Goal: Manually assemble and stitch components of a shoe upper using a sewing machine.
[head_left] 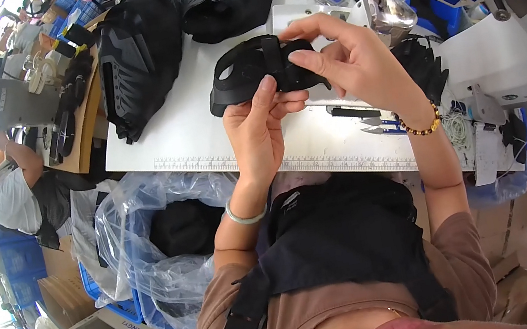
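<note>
Over the white table, my left hand [257, 127] grips a black shoe upper [237, 74] from below, its thumb pressed on the near edge and its fingers underneath. The piece has an oval opening at its left end and a dark band across its middle. My right hand [357, 53] closes on the right part of the same upper, thumb on the near face and index finger bent over the far edge. Its other fingers are partly hidden. Beyond lie two stacks of black uppers, a long one [141, 52] on the left and a shorter one [227, 0].
A sewing machine [489, 47] stands at the right of the white table [193, 124], with a ruler strip [348, 162] along its near edge. Nippers [383, 125] lie by my right wrist. Left of my lap sits a plastic-lined bin [140, 221]. Another person [15, 197] works far left.
</note>
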### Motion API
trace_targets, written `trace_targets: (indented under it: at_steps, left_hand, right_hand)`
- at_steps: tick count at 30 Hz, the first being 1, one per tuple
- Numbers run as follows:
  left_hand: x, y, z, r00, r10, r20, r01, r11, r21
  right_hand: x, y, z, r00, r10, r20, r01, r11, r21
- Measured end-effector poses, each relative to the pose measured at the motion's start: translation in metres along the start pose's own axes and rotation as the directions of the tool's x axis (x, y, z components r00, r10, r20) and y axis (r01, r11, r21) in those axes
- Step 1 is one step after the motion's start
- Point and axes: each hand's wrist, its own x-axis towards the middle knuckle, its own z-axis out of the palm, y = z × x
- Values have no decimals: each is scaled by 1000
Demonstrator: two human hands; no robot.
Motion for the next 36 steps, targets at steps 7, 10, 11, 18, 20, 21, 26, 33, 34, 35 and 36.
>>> trace_targets:
  at_steps: [7, 10, 11, 18, 20, 21, 26, 33, 34, 35, 36]
  left_hand:
    - [1, -4, 10, 999, 14, -38, -16, 998, -58]
    - [-1, -10, -2, 994, 32, 108, 2, 955, -296]
    - [-2, -6, 10, 999, 2, 34, 4, 982, -188]
    - [-1, -8, 15, 999, 30, 26, -27, 995, -94]
    - [1, -13, 5, 998, 50, 30, -47, 995, -93]
    - [1, -14, 1, 997, 68, 31, -65, 994, -91]
    - [-5, -4, 4, 999, -34, 20, 34, 999, -19]
    - [19, 48, -97, 964, -264, 6, 262, 954, -143]
    - [24, 56, -100, 988, -138, -68, 136, 990, -35]
    - [29, 64, -101, 993, -8, -118, 18, 996, 84]
    - [34, 77, -120, 994, 87, -67, -79, 989, 123]
  right_hand:
    - [-11, 23, 0, 695, -715, 71, 588, 509, -629]
    - [-27, 30, 7, 553, -802, 225, 631, 228, -741]
    - [-30, 33, 8, 537, -810, 237, 639, 207, -741]
    - [-27, 38, 4, 542, -808, 231, 636, 215, -741]
    - [-26, 41, 4, 539, -810, 231, 639, 214, -739]
    - [-25, 41, 5, 537, -811, 232, 643, 215, -735]
    - [-23, 10, 18, 921, -369, -126, 286, 859, -425]
    - [-31, 22, 72, 663, -674, 324, 729, 485, -482]
    - [-31, 28, 89, 608, -692, 389, 771, 396, -499]
    - [-29, 35, 106, 553, -701, 450, 802, 301, -516]
    - [-20, 40, 124, 498, -740, 451, 825, 244, -511]
